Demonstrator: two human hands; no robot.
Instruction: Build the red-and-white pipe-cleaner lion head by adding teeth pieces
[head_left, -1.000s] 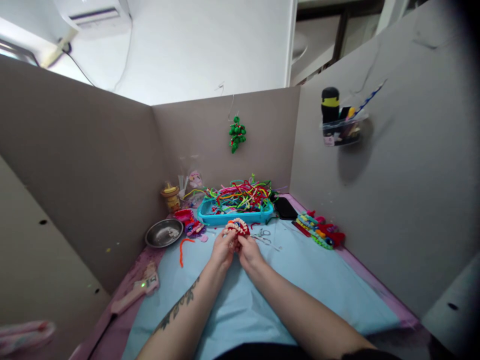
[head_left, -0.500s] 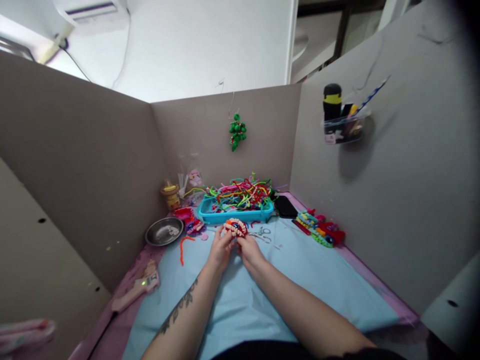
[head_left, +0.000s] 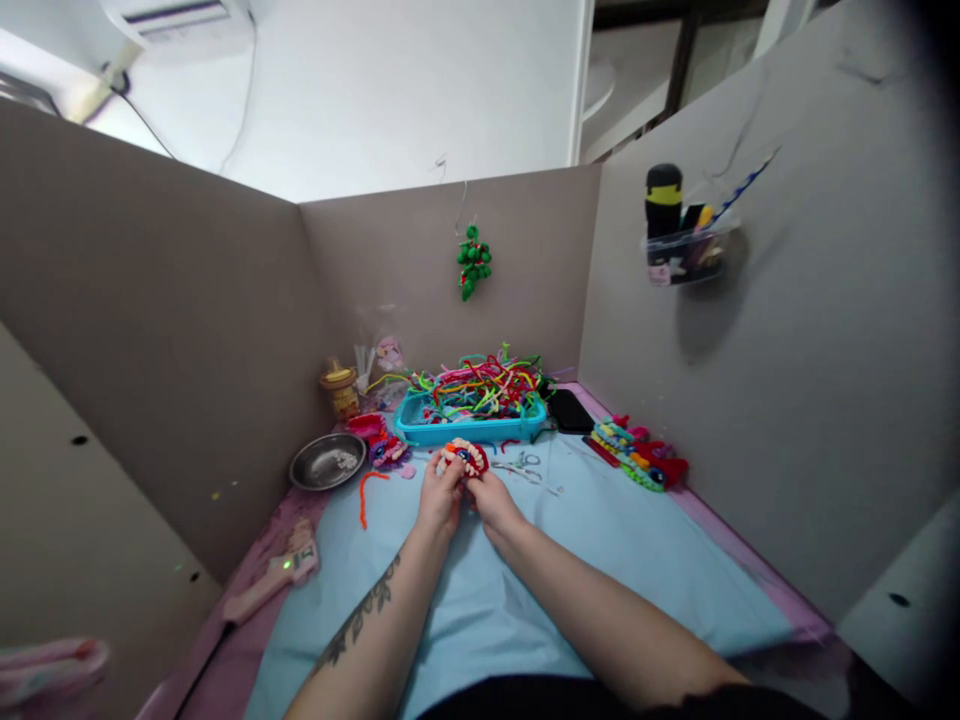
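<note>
A small red, cream and orange pipe-cleaner figure (head_left: 469,457) with a blue eye-like spot is held up over the middle of the light blue sheet. My left hand (head_left: 440,494) grips its left side, the thumb across the front. My right hand (head_left: 493,503) pinches its lower right edge, and some of those fingertips are hidden. Just right of the figure lie scissors (head_left: 523,470) on the sheet. A bent orange pipe cleaner (head_left: 364,503) rests to the left of my left hand.
Behind my hands stands a blue tray (head_left: 465,434) heaped with coloured pipe cleaners (head_left: 487,388). At left are a metal bowl (head_left: 319,466) with small white pieces and a pink glue gun (head_left: 274,578). Finished-looking pipe-cleaner figures (head_left: 637,458) and a black phone (head_left: 570,411) lie at right. Grey panels surround the table.
The figure has shifted slightly left and tilted in my fingers, with both hands still on it. Nothing else on the table has moved.
</note>
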